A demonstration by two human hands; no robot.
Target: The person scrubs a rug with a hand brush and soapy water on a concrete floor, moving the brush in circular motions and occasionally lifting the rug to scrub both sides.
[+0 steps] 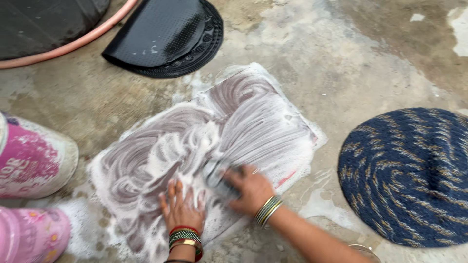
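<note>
A: From the head view, what sits mid-frame?

B: A flat rectangular mat covered in white soap foam (204, 156), lying on the wet concrete floor (341, 63), its long axis running from lower left to upper right.

A: And the hands?

B: The right hand (251, 187) is clasped around a small grey scrub brush (217, 176), pressed onto the mat just left of the knuckles. The left hand (181, 207) lies flat, fingers spread wide, on the foam at the mat's lower edge, holding nothing.

A: Around it?

B: A black rubber mat (165, 34) upper left, a pink hose (73, 44), a blue woven round rug (409, 175) right, pink containers (29, 165) left.
</note>
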